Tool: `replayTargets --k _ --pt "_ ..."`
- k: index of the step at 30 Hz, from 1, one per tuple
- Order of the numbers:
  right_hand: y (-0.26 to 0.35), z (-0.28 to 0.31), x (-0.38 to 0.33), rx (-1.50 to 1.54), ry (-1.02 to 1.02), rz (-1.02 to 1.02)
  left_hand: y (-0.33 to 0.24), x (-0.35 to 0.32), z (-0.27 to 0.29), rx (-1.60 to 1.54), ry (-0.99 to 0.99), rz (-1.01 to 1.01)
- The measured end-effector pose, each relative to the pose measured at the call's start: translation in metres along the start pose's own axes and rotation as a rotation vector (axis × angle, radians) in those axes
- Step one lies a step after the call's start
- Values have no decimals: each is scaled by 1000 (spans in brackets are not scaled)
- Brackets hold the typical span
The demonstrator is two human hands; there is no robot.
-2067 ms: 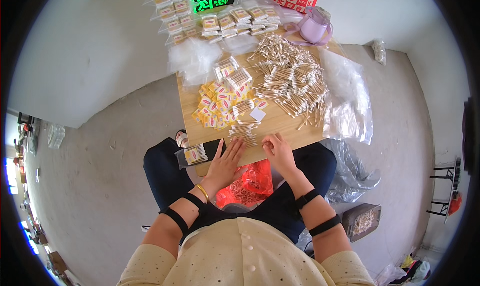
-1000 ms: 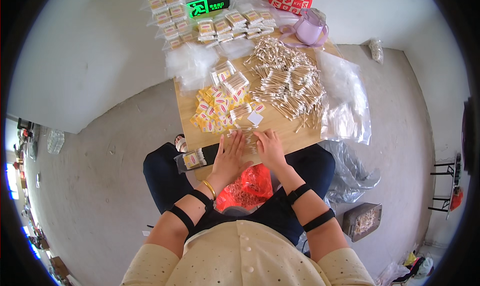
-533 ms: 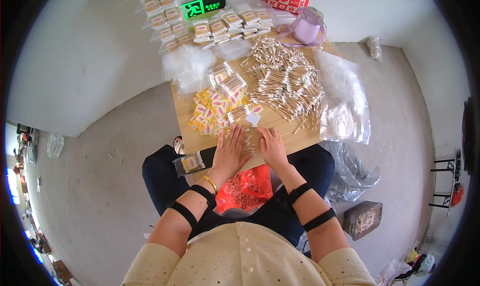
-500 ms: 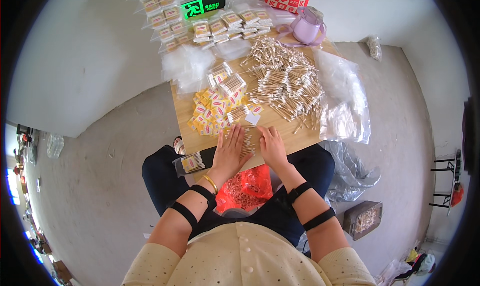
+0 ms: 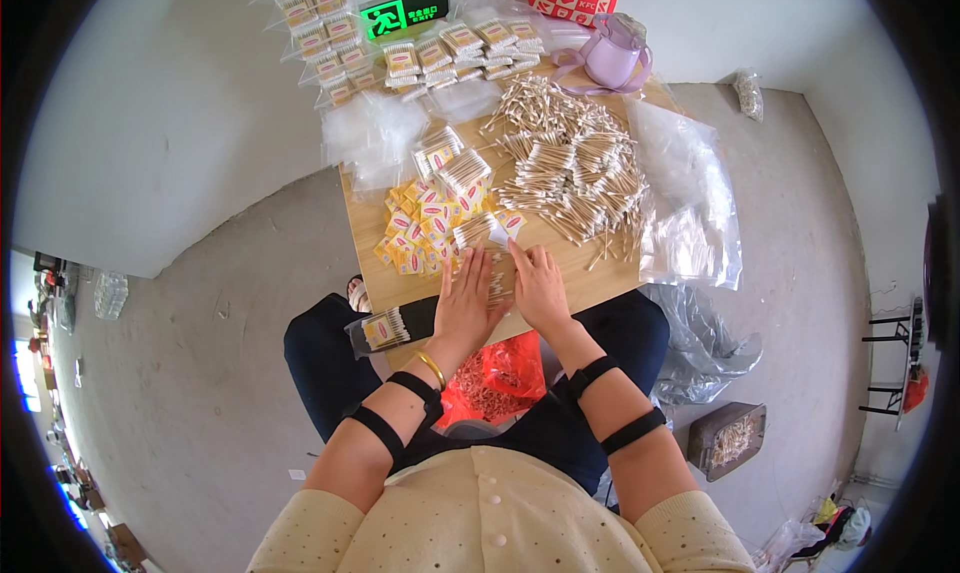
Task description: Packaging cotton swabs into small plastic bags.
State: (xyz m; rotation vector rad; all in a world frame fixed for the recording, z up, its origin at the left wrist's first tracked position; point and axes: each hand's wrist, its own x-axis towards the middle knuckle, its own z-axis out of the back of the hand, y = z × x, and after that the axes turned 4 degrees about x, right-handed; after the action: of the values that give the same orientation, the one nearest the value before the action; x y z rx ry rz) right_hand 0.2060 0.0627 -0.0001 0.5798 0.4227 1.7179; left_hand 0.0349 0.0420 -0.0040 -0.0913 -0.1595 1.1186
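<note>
Pale wood on the tabletop (image 5: 590,285), and both hands are at its six o'clock edge! The left hand (image 5: 466,298) lies flat, fingers straight, over a row of cotton swabs (image 5: 498,283); the right hand (image 5: 540,288) bends beside a white card (image 5: 499,234), pinching or not, can't tell. Swab heap (image 5: 585,168) at one o'clock; grey floor (image 5: 230,373) around, tray (image 5: 728,440) at four. The left hand hides part of the row, the tabletop cuts off a red bag (image 5: 495,383), and eight o'clock's rim clutter (image 5: 85,493) blurs.
</note>
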Motion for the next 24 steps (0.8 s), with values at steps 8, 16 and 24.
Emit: replayTargets --k 8,16,24 --pt "-2 2 -4 69 -32 -9 1 7 4 13 -3 -10" --pt "0 5 -6 111 -41 -15 -1 7 1 17 1 -2" --pt "-2 22 -24 222 -36 3 3 -9 8 -36 7 6"
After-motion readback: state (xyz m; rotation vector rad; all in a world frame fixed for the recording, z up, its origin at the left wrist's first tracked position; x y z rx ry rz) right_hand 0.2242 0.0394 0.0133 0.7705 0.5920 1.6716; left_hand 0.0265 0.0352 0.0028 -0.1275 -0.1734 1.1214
